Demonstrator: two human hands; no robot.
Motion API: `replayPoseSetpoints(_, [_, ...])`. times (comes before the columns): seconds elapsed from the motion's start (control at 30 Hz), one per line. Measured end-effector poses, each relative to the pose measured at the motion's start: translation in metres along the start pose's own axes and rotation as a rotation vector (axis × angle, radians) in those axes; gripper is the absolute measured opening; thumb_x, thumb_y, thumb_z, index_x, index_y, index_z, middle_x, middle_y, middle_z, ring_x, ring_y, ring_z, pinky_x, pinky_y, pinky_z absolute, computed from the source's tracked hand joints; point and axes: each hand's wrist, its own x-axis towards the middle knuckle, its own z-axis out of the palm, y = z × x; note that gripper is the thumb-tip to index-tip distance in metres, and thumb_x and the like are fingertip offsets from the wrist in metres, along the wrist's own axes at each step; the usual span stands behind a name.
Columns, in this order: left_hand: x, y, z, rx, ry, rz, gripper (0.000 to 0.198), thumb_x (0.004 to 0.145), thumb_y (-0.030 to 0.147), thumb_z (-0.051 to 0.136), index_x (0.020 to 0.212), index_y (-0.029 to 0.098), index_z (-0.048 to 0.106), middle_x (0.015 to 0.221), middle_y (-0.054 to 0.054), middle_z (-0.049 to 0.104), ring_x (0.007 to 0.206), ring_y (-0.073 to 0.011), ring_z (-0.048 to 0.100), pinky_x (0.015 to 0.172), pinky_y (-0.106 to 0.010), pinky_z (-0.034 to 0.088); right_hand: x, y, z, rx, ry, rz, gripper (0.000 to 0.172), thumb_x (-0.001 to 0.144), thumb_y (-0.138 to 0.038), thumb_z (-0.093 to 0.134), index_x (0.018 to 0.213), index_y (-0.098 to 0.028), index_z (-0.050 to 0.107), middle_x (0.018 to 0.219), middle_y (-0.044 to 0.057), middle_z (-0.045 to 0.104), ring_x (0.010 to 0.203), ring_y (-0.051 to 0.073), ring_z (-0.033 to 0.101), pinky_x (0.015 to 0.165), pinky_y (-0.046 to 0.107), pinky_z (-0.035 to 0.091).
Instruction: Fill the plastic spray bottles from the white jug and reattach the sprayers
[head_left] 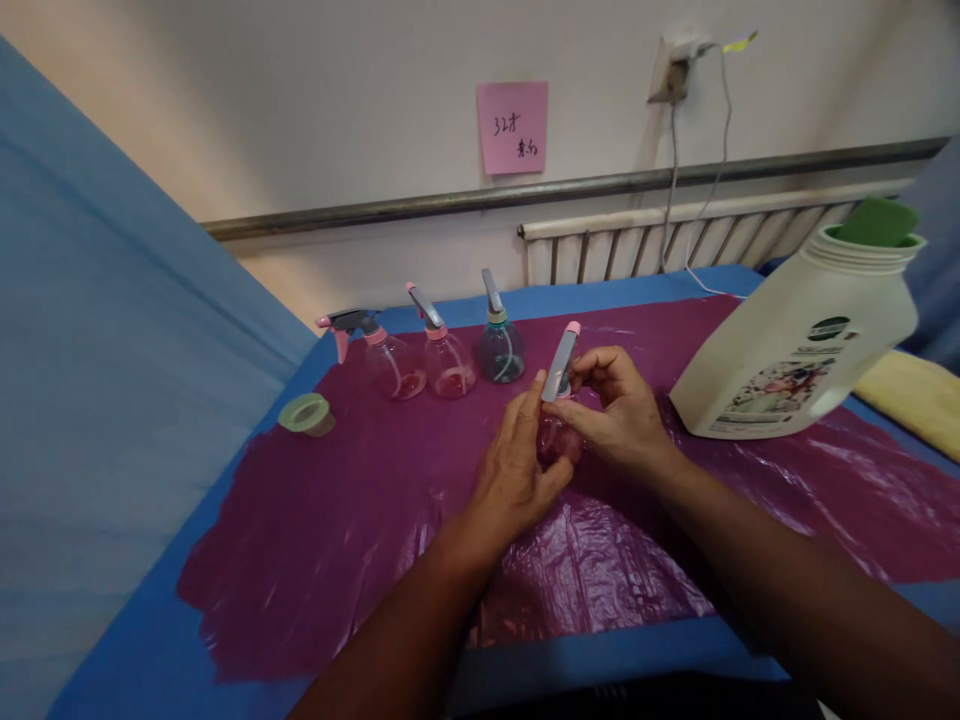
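Both hands are at a clear pink spray bottle (559, 438) with a grey, pink-tipped spray head, in the middle of the purple plastic sheet (360, 500). My left hand (517, 465) is wrapped round the bottle's body from the left. At the neck, my right hand (619, 405) pinches the spray head's collar from the right. Behind and to the left stand two more pink-collared spray bottles, a left one (397, 368) and a right one (450, 362). Beside them is a bluish spray bottle (502, 350). Low liquid shows in these bottles.
A small green-rimmed cup (307, 413) sits at the left. On the right stands a large cream jug (802, 340) with a green piece in its mouth, near a yellow cloth (911, 400). Blue curtain (112, 300) hangs at the left; a cable (726, 130) runs down the wall.
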Motion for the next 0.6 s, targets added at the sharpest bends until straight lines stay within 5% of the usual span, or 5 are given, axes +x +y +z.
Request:
replayPoseSetpoints(0.13, [0.0, -0.002, -0.001, -0.013, -0.005, -0.01, 0.112, 0.094, 0.021, 0.083, 0.181, 0.041, 0.014, 0.165, -0.014, 0.055, 0.141, -0.0353, 0.065, 0.116, -0.056, 0.059, -0.003, 0.0, -0.005, -0.075, 0.0, -0.024, 0.043, 0.087, -0.038, 0.094, 0.115, -0.029, 0.063, 0.105, 0.001, 0.071, 0.093, 0.021, 0.068, 0.091, 0.04, 0.058])
replayPoseSetpoints(0.33, [0.0, -0.002, -0.002, -0.005, -0.001, 0.001, 0.118, 0.093, 0.023, 0.086, 0.182, 0.042, 0.011, 0.172, -0.014, 0.05, 0.153, -0.0381, 0.057, 0.124, -0.061, 0.052, -0.002, -0.003, -0.02, -0.155, 0.089, -0.067, 0.027, 0.112, -0.054, 0.062, 0.117, -0.028, 0.067, 0.106, 0.004, 0.075, 0.093, 0.022, 0.071, 0.089, 0.041, 0.057])
replayPoseSetpoints(0.6, [0.001, -0.005, -0.005, -0.019, -0.015, 0.013, 0.125, 0.09, 0.034, 0.094, 0.181, 0.045, 0.008, 0.176, -0.015, 0.045, 0.159, -0.0401, 0.052, 0.127, -0.066, 0.05, 0.001, 0.006, -0.021, -0.213, 0.078, -0.04, 0.038, 0.113, -0.063, 0.056, 0.111, -0.028, 0.069, 0.103, 0.004, 0.079, 0.091, 0.023, 0.072, 0.086, 0.041, 0.057])
